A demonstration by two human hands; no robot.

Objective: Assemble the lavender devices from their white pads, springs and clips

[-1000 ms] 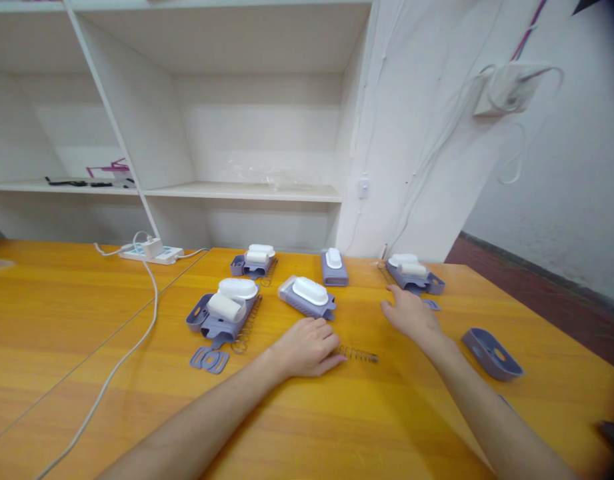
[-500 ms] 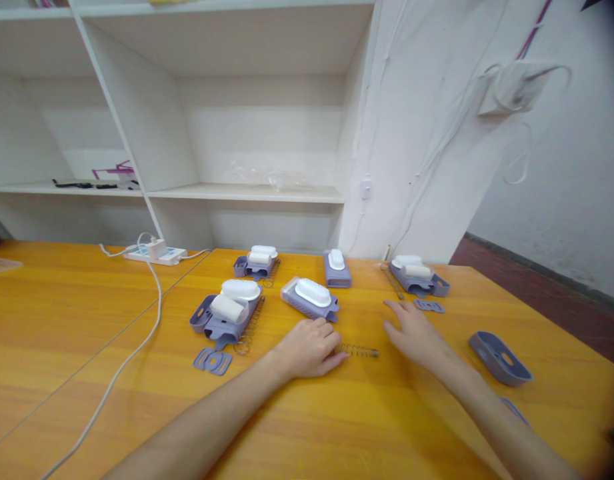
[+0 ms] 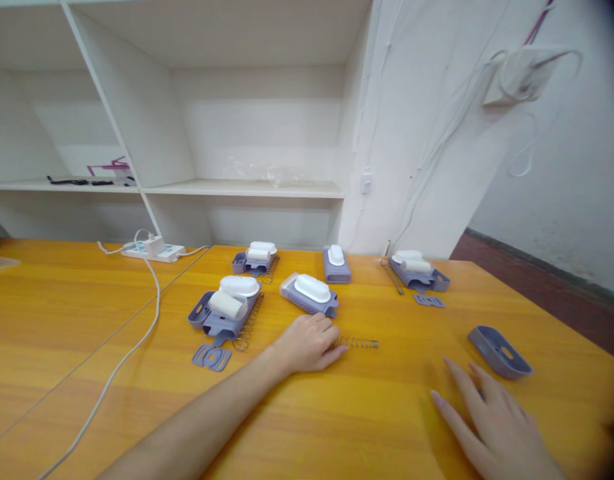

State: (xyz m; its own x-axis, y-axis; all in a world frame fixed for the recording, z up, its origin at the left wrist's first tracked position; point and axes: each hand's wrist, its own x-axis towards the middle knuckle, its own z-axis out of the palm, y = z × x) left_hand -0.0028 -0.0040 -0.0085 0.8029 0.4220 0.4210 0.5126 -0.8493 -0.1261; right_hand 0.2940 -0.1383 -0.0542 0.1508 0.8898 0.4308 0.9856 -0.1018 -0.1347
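Observation:
My left hand (image 3: 308,345) rests on the orange table (image 3: 337,413), fingers curled, fingertips at the left end of a metal spring (image 3: 359,343); whether it grips the spring I cannot make out. Just beyond it lies a purple case with a white top (image 3: 309,293). My right hand (image 3: 491,420) hovers low at the near right, fingers spread, holding nothing, close to an empty purple shell (image 3: 499,351).
Several purple-and-white part sets lie farther back: one at the left with a spring and flat plate (image 3: 225,312), one behind (image 3: 257,257), a closed case (image 3: 335,264), one at the right (image 3: 417,270). A power strip (image 3: 151,251) with a white cable trails left. White shelving stands behind.
My right hand has drawn back from the far-right part set toward me, down to the near right of the table. My left hand has stayed by the spring.

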